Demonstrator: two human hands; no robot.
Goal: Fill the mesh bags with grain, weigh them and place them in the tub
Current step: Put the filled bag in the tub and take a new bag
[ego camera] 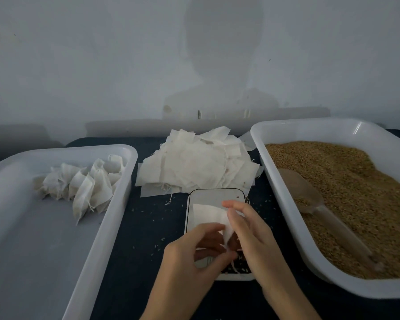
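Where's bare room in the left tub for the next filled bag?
The near half of the left tub is bare, bordered by the filled bags heaped at its far right. The dark strip between that tub and the scale is open. Crowded: the scale, under both hands and the mesh bag.

Both forearms reach in from the lower edge, hands close together. The left hand curls its fingers, pinching a mesh bag; the right hand pinches it between its fingertips from above

Both hands — one mesh bag
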